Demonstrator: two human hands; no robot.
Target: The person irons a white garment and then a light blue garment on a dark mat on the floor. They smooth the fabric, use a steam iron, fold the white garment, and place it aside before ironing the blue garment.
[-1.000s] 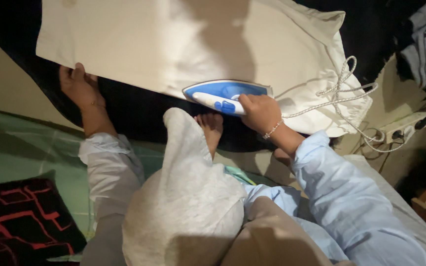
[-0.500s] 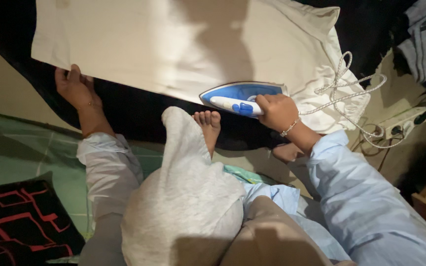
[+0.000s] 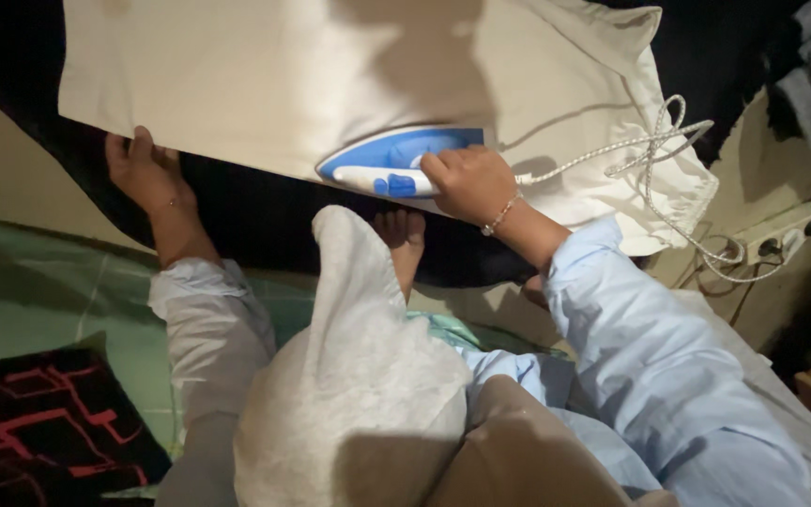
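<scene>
The right hand (image 3: 466, 183) is wrapped firmly around the handle of the blue and white iron (image 3: 389, 161), and the soleplate sits flat on the cream cloth (image 3: 265, 75), right along its near edge, nose pointing to the person's left. Over on the other side, the left hand (image 3: 143, 169) pinches the near corner of that same cloth, fingers curled onto the hem, holding it taut over the dark surface (image 3: 255, 211) underneath. Now the risks: the iron rides very close to the hem, so one slip toward the body could send it off the cloth and onto the dark surface, and the bare foot (image 3: 404, 239) lies just beside that edge, almost under the iron's heel, so a burn looks like a real danger. The braided cord (image 3: 650, 150) loops loosely across the bunched right end of the cloth and trails down to the power strip (image 3: 786, 239); it could snag on the folds or drag under the soleplate if the stroke runs back that way. If the iron lingers in one spot, scorching seems possible too. If the left hand lets the corner slacken, I judge the cloth would wrinkle ahead of the nose. As for the grip, the iron's handle lies fully inside the closed right fist, body extending leftward from the knuckles, while the cloth spreads away from both hands toward the top of the view.
</scene>
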